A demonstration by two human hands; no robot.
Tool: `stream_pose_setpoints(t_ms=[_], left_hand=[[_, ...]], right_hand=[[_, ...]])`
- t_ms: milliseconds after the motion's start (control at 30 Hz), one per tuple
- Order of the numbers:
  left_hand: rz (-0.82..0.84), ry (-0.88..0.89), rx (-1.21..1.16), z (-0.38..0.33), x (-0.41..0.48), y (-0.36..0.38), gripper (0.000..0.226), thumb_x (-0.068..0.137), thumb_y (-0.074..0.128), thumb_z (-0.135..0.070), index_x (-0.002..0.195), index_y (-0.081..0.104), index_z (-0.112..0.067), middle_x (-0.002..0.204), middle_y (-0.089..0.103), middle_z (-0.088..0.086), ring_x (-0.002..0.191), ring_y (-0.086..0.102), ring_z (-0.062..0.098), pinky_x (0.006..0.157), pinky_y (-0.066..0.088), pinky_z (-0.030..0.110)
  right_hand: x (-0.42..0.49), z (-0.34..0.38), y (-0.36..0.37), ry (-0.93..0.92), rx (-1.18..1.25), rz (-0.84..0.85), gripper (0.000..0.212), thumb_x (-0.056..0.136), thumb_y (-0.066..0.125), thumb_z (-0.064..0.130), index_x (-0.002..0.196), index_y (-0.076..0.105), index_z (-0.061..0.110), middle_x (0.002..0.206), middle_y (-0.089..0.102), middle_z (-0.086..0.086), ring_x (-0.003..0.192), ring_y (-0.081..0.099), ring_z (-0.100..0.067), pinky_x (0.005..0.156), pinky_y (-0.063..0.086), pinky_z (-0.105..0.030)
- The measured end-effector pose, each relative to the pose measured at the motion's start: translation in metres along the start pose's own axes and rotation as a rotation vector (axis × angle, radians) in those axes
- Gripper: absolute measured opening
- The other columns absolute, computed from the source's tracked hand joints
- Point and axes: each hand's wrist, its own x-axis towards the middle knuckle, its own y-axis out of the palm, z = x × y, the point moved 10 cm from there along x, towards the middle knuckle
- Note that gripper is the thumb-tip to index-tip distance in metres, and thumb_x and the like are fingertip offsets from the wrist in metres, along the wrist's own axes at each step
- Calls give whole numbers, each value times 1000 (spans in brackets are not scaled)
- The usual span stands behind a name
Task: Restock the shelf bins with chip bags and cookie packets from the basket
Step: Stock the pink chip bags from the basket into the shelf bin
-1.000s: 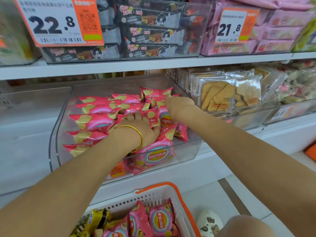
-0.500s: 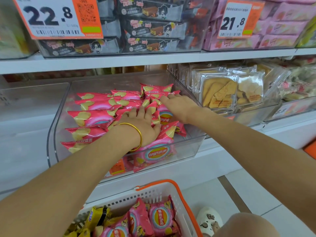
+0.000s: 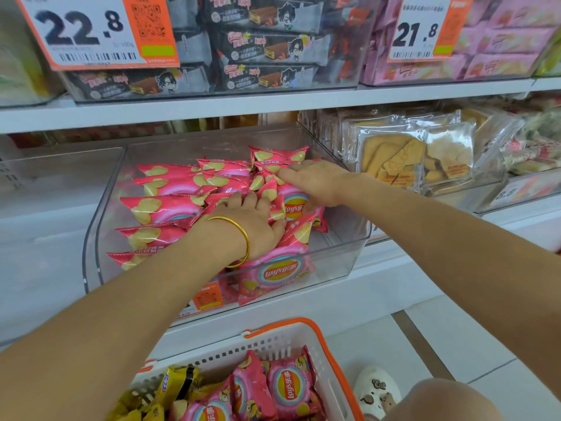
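Observation:
A clear shelf bin [image 3: 340,262] on the middle shelf holds several pink Lay's chip bags [image 3: 164,208], stacked on the left and lying loose on the right. My left hand [image 3: 252,223], a gold bangle on its wrist, presses down on the bags in the middle of the bin. My right hand [image 3: 315,180] lies flat on the bags at the back right, fingers stretched to the left. Neither hand grips a bag. Below, a white basket with an orange rim [image 3: 318,332] holds more pink chip bags [image 3: 288,387] and yellow packets [image 3: 176,381].
To the right, a second clear bin holds cookie packets [image 3: 391,159]. An empty-looking clear bin [image 3: 45,183] stands to the left. The upper shelf [image 3: 273,101] carries dark and pink snack boxes with price tags. A white shoe [image 3: 376,393] is on the tiled floor.
My right hand has flattened and its fingers have reached further left across the back bags. My left hand has stayed pressed on the bags in the middle.

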Motion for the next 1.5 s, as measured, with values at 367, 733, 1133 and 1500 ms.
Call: stream_pose_setpoints(t_ms=[367,733,1133,1500], left_hand=[[-14,0,-3,2,1,1,65,97,13,-54,151,2,-18,159,0,6,145,-1,31,118,8,45],[-45,21,-3,1,5,2,65,97,14,-53,150,7,-17,158,5,6,145,3,30,116,11,45],[-818,317,-259,-6,-97,-77,40,98,29,-35,107,56,-7,100,58,13,95,53,32,80,39,41],[-400,225,-471,58,-181,140,41,85,32,-32,98,67,-16,97,66,-1,88,62,22,69,50,30]], right_hand=[[-8,2,-18,262,-447,-98,71,84,66,28,141,24,23,135,38,-11,119,42,-33,83,40,-39],[-8,-5,0,379,-168,-190,46,71,79,15,113,59,11,106,58,-25,68,65,-37,45,49,-34],[-155,11,-81,330,746,-535,31,88,54,-1,116,57,11,95,62,-5,89,64,-24,76,53,-41],[-102,244,158,95,736,306,25,91,55,14,111,60,0,116,60,-17,107,57,-31,86,44,-33]])
